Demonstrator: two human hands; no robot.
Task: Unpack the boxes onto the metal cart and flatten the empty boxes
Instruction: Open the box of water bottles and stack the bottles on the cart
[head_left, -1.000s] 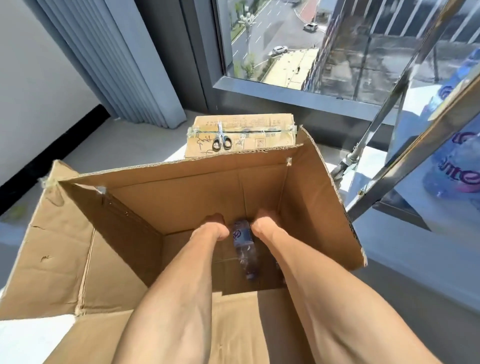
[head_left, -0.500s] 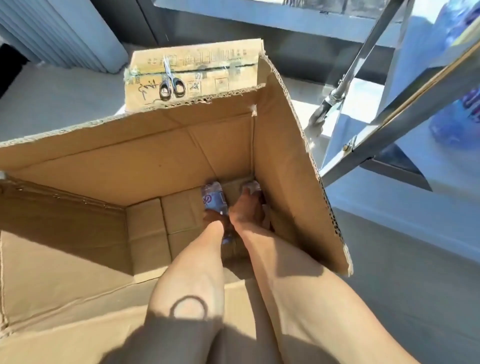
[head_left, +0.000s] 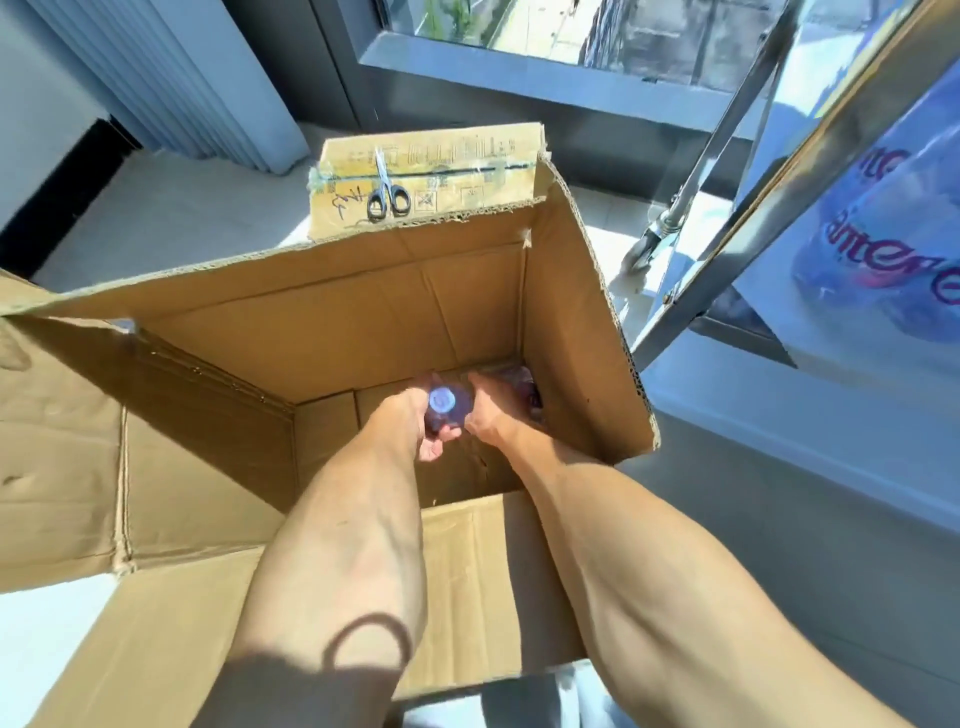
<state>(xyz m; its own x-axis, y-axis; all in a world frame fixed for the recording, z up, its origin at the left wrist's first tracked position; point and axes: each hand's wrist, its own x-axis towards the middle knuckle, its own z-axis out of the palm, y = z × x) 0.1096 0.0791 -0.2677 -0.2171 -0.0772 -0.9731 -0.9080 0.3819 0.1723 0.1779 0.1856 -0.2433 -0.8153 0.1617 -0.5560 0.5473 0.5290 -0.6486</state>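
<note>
Head view: both hands' grip holds a bottle (head_left: 448, 405) inside open box (head_left: 363, 312).

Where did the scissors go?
In the head view, the scissors lie on top of the taped-up box, just behind the open box, near the window.

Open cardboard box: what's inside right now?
Deep in the box, both hands grip a bottle with a blue cap: left hand, right hand. More plastic packaging sits in the far right corner. The hands and arms hide what lies under them.
</note>
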